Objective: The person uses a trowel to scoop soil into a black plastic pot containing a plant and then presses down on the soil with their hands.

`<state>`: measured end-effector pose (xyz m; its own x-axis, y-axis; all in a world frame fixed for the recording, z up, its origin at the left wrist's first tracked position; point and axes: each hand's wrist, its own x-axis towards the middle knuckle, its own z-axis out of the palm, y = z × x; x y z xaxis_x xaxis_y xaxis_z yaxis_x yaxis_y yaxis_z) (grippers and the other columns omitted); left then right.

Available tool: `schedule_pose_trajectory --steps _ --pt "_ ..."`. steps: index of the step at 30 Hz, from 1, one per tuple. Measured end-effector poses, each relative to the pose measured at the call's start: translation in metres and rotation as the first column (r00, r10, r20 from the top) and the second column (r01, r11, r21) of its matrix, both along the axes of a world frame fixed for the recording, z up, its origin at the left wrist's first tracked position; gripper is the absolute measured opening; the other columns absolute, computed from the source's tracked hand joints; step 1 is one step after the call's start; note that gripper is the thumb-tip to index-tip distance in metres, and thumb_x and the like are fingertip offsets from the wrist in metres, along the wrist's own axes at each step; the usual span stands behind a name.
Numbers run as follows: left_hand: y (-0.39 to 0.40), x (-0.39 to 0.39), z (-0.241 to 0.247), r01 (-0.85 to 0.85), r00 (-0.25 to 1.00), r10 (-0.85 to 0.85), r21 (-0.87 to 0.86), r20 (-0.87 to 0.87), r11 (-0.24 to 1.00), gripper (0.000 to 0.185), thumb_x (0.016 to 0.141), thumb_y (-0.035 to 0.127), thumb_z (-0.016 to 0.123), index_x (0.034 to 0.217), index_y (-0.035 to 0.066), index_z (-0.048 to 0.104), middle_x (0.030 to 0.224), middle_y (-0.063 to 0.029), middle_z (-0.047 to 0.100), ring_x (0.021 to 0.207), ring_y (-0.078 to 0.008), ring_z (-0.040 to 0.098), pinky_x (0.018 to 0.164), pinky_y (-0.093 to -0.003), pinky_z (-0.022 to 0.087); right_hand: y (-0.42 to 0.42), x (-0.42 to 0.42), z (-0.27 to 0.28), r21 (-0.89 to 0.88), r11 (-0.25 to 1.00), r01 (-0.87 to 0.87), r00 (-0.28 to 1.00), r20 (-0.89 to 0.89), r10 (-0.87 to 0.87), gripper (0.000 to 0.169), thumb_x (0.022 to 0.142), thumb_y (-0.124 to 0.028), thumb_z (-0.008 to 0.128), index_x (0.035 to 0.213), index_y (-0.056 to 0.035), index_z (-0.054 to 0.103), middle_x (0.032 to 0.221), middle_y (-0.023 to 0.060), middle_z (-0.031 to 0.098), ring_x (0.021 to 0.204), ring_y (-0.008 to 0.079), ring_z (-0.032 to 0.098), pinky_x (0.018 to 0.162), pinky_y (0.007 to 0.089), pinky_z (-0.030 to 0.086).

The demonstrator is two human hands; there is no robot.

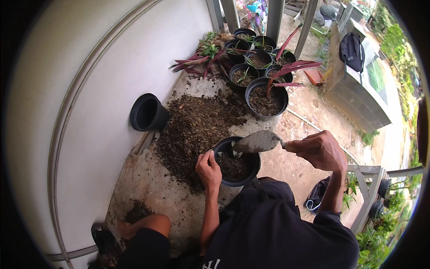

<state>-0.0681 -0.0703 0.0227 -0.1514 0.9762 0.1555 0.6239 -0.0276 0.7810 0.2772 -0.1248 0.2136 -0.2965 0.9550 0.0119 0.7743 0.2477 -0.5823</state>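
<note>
A black plastic plant pot (257,168) stands before me, partly filled with dark soil (231,168) around a small plant (236,154). My left hand (209,169) pinches the pot's left rim between thumb and fingers. In my right hand (319,151) is the handle of a garden trowel (258,142). Its soil-stained blade reaches over the pot's far right rim, close to the plant's leaves. Whether the blade touches the soil cannot be seen. A heap of loose potting soil (198,121) spreads over the concrete floor (147,181), just beyond the left hand.
An unplanted black pot (147,112) leans on its side between heap and white wall (111,77). Several potted seedlings (244,76) crowd the back, with a red-leaved plant (268,97) nearest. Uprooted plants (205,57) lie behind the heap. An orange dustpan (314,76) lies at right.
</note>
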Motion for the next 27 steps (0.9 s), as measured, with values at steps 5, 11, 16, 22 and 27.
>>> schedule_pose_trajectory --steps 5,11,16,22,27 --pt "0.002 0.005 0.006 0.068 0.996 -0.066 0.040 -0.059 0.997 0.026 0.111 0.015 0.060 0.116 -0.003 0.077 0.093 -0.0173 0.067 0.080 -0.0356 0.068 0.068 -0.0479 0.050 -0.011 0.003 -0.006 0.029 0.983 0.180 0.982 -0.069 -0.178 0.041 0.086 -0.007 0.083 0.127 -0.0107 0.081 0.107 0.0156 0.082 0.089 0.0347 0.079 0.079 0.0388 0.061" --pt "0.009 -0.007 -0.003 0.058 0.994 -0.055 0.028 -0.097 0.998 0.024 0.110 0.015 0.061 0.115 -0.003 0.077 0.091 -0.0189 0.068 0.078 -0.0383 0.068 0.068 -0.0489 0.050 -0.009 -0.005 -0.009 0.035 0.986 0.165 0.980 -0.113 -0.161 0.030 0.090 -0.007 0.076 0.119 -0.0076 0.083 0.112 0.0097 0.083 0.092 0.0278 0.081 0.082 0.0366 0.063" --pt "0.012 0.000 0.014 0.146 0.987 -0.146 0.001 -0.066 0.989 0.023 0.109 0.014 0.063 0.113 -0.004 0.077 0.093 -0.0216 0.071 0.079 -0.0396 0.070 0.068 -0.0495 0.051 -0.009 -0.010 -0.016 -0.117 0.939 0.324 0.911 -0.230 -0.343 0.036 0.089 -0.007 0.080 0.126 -0.0071 0.081 0.111 0.0146 0.083 0.090 0.0187 0.079 0.084 0.0352 0.061" --pt "0.018 -0.001 0.008 0.101 0.992 -0.101 -0.005 -0.076 0.995 0.024 0.108 0.016 0.064 0.113 -0.004 0.077 0.091 -0.0225 0.071 0.080 -0.0394 0.070 0.069 -0.0488 0.050 -0.011 -0.006 -0.023 -0.090 0.918 0.387 0.885 -0.244 -0.397 0.031 0.094 -0.009 0.075 0.123 -0.0092 0.083 0.119 0.0109 0.082 0.097 0.0233 0.081 0.090 0.0347 0.062" --pt "0.004 0.005 0.027 0.115 0.991 -0.114 0.012 -0.067 0.993 0.026 0.108 0.018 0.066 0.112 -0.004 0.078 0.091 -0.0219 0.071 0.079 -0.0403 0.069 0.070 -0.0491 0.051 -0.017 -0.001 -0.030 -0.145 0.901 0.409 0.869 -0.238 -0.433 0.038 0.090 -0.006 0.078 0.128 -0.0080 0.081 0.117 0.0134 0.083 0.097 0.0158 0.078 0.089 0.0340 0.060"
